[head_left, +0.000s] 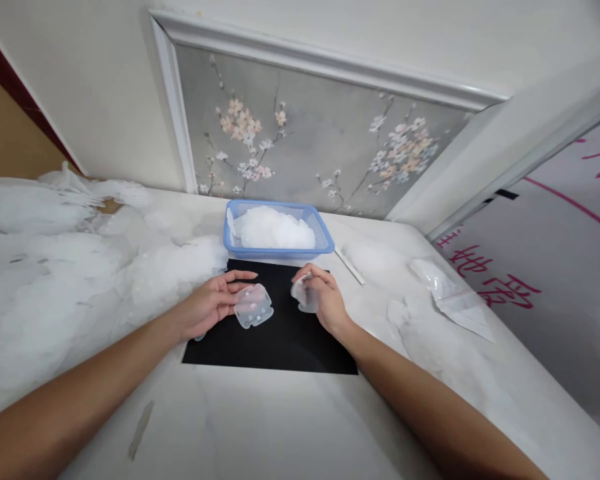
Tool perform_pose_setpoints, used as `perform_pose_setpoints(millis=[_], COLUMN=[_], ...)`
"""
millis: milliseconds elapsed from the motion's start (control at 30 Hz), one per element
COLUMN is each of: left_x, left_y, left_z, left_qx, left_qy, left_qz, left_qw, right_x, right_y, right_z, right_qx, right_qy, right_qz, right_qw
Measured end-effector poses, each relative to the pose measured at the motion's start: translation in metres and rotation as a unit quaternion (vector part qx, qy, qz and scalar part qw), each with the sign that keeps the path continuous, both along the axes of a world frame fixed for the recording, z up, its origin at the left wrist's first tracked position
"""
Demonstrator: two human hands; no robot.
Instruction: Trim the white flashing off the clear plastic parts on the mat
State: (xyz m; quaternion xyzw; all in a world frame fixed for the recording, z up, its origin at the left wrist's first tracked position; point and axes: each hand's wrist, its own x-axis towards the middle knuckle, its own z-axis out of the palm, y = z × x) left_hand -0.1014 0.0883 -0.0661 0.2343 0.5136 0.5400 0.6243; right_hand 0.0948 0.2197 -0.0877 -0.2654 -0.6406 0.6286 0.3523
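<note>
Over a black mat (pixel 280 343) on the white table, my left hand (pixel 211 303) holds a small translucent plastic piece (pixel 253 307) with round studs, gripped at its left edge with fingers partly stretched. My right hand (pixel 320 297) is curled round another small translucent plastic piece (pixel 301 293), pinching it just above the mat. The two hands are a short gap apart. Behind them stands a blue basket (pixel 325 237) heaped with white translucent pieces (pixel 274 229).
A large heap of white translucent pieces (pixel 55 280) covers the table's left side. A clear zip bag (pixel 450 297) and more loose pieces (pixel 377 257) lie at the right. A thin white strip (pixel 350 265) lies beside the basket. The wall with a flowered panel (pixel 320 133) is close behind.
</note>
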Motion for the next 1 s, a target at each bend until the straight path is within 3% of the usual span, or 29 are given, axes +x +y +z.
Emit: perform_pose_setpoints(millis=[133, 300, 567, 1000], left_x=[-0.003, -0.003, -0.002, -0.005], left_y=[0.0, -0.002, -0.003, -0.004], left_z=[-0.003, -0.004, -0.002, -0.005], left_qx=[0.01, 0.02, 0.021, 0.037], left_qy=[-0.024, -0.048, -0.04, -0.039], left_qz=[0.009, 0.011, 0.006, -0.014], left_qw=[1.0, 0.999, 0.999, 0.998], right_x=[0.005, 0.001, 0.001, -0.001], right_y=[-0.006, -0.015, -0.016, -0.017], right_z=[0.003, -0.004, -0.008, -0.007], right_qx=[0.232, 0.364, 0.378, 0.391], right_qy=[-0.143, -0.17, -0.17, -0.165], right_qz=[0.016, 0.082, 0.171, 0.16], right_qw=[0.962, 0.912, 0.894, 0.891])
